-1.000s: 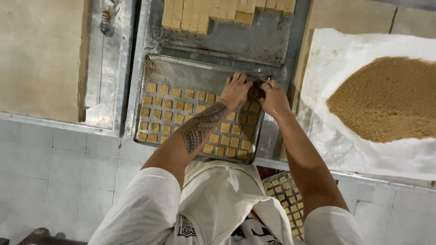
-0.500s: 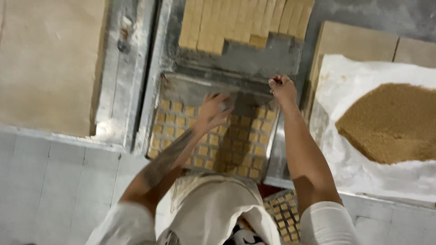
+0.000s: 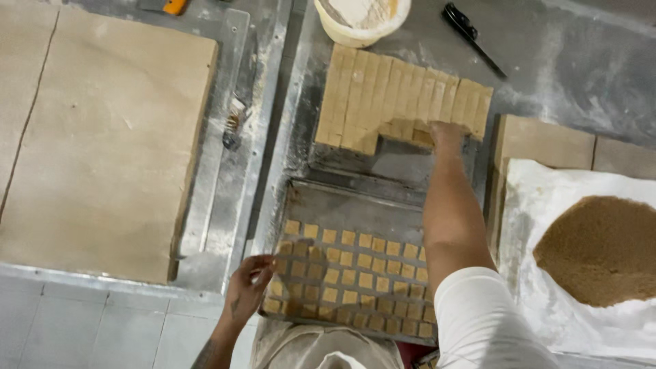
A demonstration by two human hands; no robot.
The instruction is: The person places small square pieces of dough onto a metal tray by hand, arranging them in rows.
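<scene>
A metal baking tray [image 3: 355,198] lies in front of me, its near part filled with rows of small square dough pieces [image 3: 348,273]. My left hand [image 3: 247,283] rests on the tray's near left corner, fingers touching the outer pieces. My right hand [image 3: 445,134] reaches forward to the near edge of a block of cut tan dough strips [image 3: 389,96] and closes on pieces there; what lies under the fingers is hidden.
A large flat slab of tan dough [image 3: 102,137] covers the left of the metal table. A white bowl [image 3: 362,17] and a black knife [image 3: 471,34] sit at the back. At the right, brown crumbs [image 3: 605,249] are heaped on white paper [image 3: 547,198].
My right hand has left the tray and reached forward to the cut dough strips. My left hand has slid back to the tray's near left corner. The view has tilted forward.
</scene>
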